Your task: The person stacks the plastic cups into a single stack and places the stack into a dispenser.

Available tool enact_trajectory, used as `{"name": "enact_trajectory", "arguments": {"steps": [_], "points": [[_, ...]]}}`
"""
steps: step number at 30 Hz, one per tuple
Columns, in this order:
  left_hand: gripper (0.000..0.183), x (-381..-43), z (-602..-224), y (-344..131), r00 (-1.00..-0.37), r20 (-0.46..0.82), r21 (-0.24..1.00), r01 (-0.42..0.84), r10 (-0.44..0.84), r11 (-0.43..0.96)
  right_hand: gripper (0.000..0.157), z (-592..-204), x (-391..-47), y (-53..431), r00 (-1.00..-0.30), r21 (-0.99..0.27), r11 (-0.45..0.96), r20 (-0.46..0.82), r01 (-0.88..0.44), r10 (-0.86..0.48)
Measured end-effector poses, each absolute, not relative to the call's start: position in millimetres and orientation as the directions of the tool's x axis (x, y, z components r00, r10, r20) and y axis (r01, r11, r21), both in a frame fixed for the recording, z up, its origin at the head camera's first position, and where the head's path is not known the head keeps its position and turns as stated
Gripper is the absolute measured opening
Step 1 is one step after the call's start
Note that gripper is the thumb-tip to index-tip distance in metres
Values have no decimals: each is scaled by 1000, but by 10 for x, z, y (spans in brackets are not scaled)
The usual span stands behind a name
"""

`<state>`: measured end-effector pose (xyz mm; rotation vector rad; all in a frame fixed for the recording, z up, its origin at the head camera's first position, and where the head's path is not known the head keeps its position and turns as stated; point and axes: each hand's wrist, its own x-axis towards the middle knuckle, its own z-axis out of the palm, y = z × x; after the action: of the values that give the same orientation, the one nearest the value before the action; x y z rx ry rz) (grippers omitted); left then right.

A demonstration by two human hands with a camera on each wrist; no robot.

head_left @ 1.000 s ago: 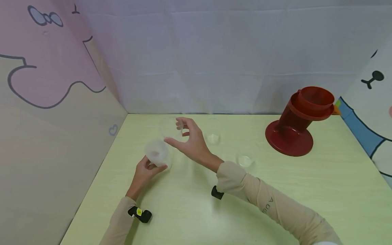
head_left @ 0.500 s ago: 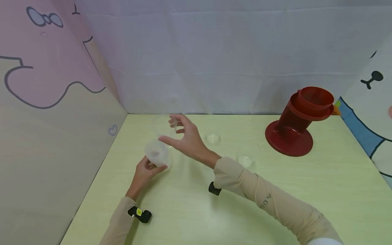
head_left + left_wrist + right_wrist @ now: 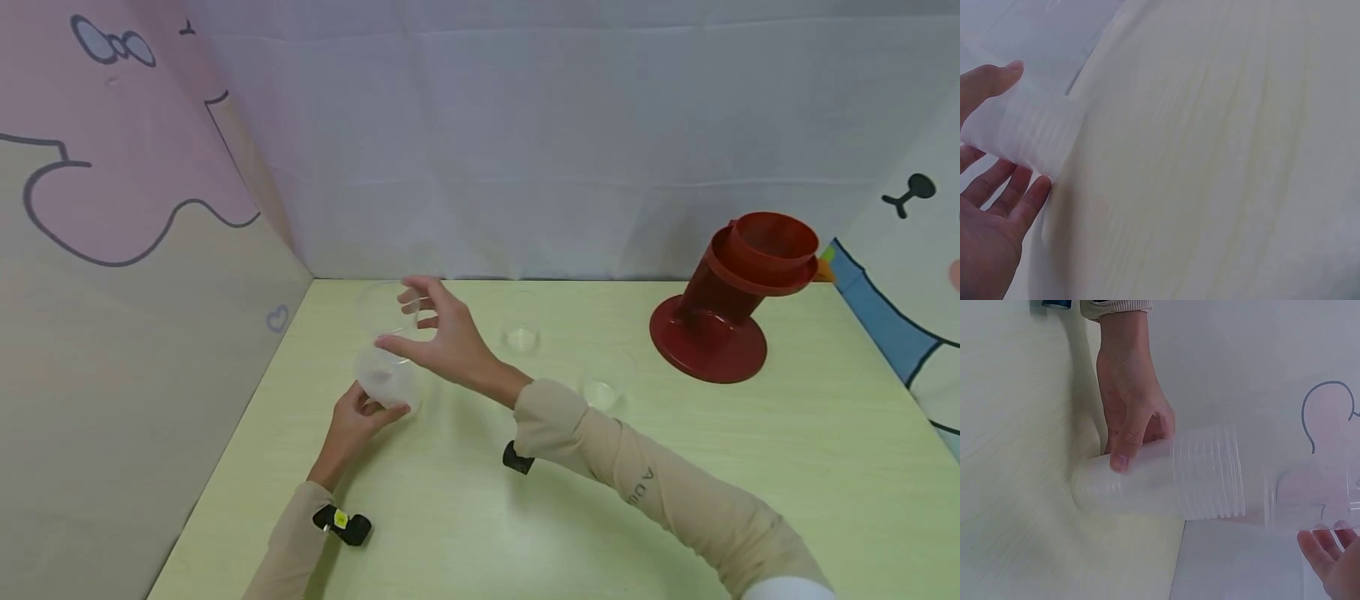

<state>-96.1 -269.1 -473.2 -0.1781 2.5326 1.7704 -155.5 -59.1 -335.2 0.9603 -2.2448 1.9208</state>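
My left hand [image 3: 358,421] grips a stack of clear plastic cups [image 3: 1147,481] low down, near its base on the table. In the right wrist view the nested rims form close ridges at the stack's top end. My right hand [image 3: 457,346] holds a single clear plastic cup [image 3: 1310,497] between thumb and fingers. That cup is just above the stack's open end, in line with it, with a small gap showing between them. In the left wrist view, the left thumb and fingers lie on opposite sides of the frosted-looking stack [image 3: 1038,128].
Two more clear cups stand apart on the table, one farther back [image 3: 521,335] and one nearer [image 3: 602,392]. At the back right stands a tilted red cylinder [image 3: 712,292] on a round base, with a red cup-like top. White and printed walls border the table's back and sides.
My right hand has moved left and slightly back with its cup, bringing it over the stack. The left hand and the stack have stayed in place.
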Motion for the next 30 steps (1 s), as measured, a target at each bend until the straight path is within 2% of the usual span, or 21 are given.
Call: {"name": "enact_trajectory", "arguments": {"steps": [12, 17, 30], "points": [[69, -865, -4445, -2576, -994, -99, 929, -110, -49, 352, 70, -3369, -1556, -673, -772, -875, 11, 422, -484, -475], [66, -867, -4434, -2569, -994, -98, 933, -109, -47, 342, 70, -3379, -1546, -697, -769, -879, 12, 411, -477, -489], [70, -952, -4739, -2686, -995, -84, 936, -100, -60, 337, 70, -3418, -1541, -749, -766, -880, 55, 379, -472, -520]]}}
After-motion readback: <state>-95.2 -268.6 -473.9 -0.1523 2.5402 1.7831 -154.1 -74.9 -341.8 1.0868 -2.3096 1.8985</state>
